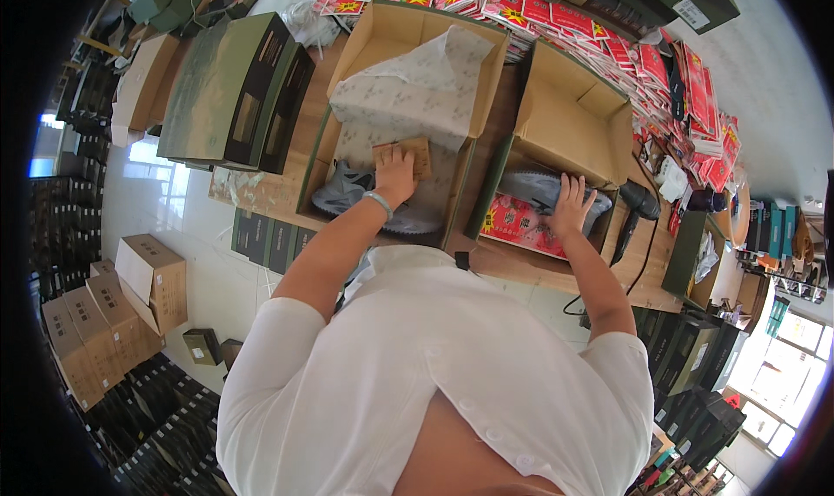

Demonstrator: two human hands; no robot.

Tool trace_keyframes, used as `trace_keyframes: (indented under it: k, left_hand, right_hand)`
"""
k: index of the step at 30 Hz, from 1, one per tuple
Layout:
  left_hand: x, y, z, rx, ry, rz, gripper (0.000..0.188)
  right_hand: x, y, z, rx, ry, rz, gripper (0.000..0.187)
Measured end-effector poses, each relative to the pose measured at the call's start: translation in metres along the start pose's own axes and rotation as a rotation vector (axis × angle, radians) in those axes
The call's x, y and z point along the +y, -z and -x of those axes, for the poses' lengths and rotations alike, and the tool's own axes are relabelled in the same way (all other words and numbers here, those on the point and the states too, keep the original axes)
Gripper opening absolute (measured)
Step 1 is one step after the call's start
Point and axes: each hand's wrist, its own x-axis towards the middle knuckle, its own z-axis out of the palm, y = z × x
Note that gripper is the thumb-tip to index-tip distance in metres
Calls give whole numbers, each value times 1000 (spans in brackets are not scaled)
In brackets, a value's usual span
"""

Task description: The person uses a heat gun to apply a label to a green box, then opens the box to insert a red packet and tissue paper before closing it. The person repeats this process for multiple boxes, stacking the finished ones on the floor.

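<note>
A: Left hand (395,176)?
B: On the tan card (419,155) in the left box (369,44). Fingers out straight and slightly spread over it. Can't tell if they grip; thumb side hidden.
A: Shoes there?
B: One grey shoe (343,190) left of the wrist, another (410,221) at the near edge, partly behind the forearm. Tissue (413,96) spreads over the far side, up into the lid.
A: Right hand (571,205)?
B: In the right box (569,105), fingers spread at the right end of a dark grey shoe (527,186). Grasp or just touch, can't tell.
A: Near that shoe?
B: Red pack (519,227), flat, on its near side.
A: Around?
B: Both boxes lidded open on a wood table (647,279). Black dryer (640,202) just right, green boxes (213,92) left, red packets (699,101) piled far right.
</note>
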Motion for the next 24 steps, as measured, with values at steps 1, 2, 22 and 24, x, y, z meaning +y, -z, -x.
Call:
trace_keyframes:
  k: [1,2,22,24]
  left_hand:
    - [6,-2,-5,15,-15,-65,69]
    - [10,-4,-10,29,-30,-130,72]
    - [-12,31,7,-247,-132,109,32]
    - [-27,38,26,-161,-81,142,34]
  right_hand:
    - [3,-3,0,40,4,-7,127]
    - [4,-5,-2,37,1,-12,122]
    - [18,78,18,359,31,4,83]
    - [16,116,33,395,-17,-53,81]
